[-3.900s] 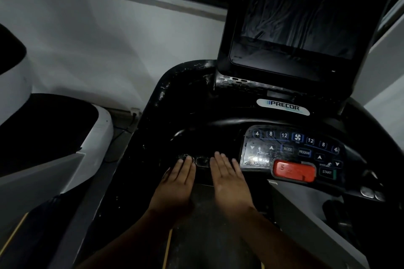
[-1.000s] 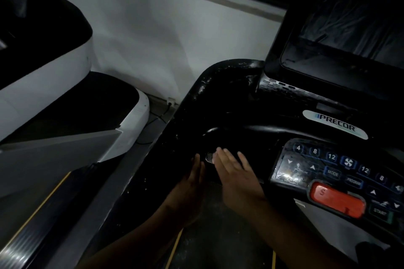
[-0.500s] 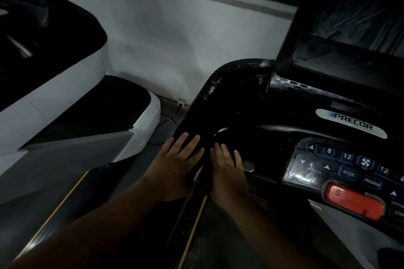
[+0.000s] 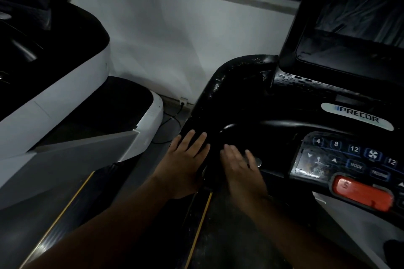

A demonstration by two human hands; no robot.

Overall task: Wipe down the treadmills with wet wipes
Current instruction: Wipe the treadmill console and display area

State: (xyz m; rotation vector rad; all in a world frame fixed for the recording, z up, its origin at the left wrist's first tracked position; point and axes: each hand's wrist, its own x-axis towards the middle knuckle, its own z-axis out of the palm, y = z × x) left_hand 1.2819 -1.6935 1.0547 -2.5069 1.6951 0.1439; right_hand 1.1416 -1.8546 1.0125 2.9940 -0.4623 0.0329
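The black treadmill console (image 4: pixel 240 94) fills the right half of the frame. Left hand (image 4: pixel 185 164) lies flat on its left edge at centre frame, fingers straight and spread. Right hand (image 4: pixel 240 168) rests just beside it, fingers straight and close together. Whether either palm covers a wipe cannot be told.

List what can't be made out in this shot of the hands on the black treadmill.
Head view:
- Wet wipe: none visible; the flat left hand and right hand plus darkness could hide one.
- Right hand's fingers: motion-blurred.
- Blue-lit button keypad: cut off by the right edge.
- Glossy black console screen: unlit, cut off top and right.
- White-and-black neighbouring machine: cut off by the left edge.
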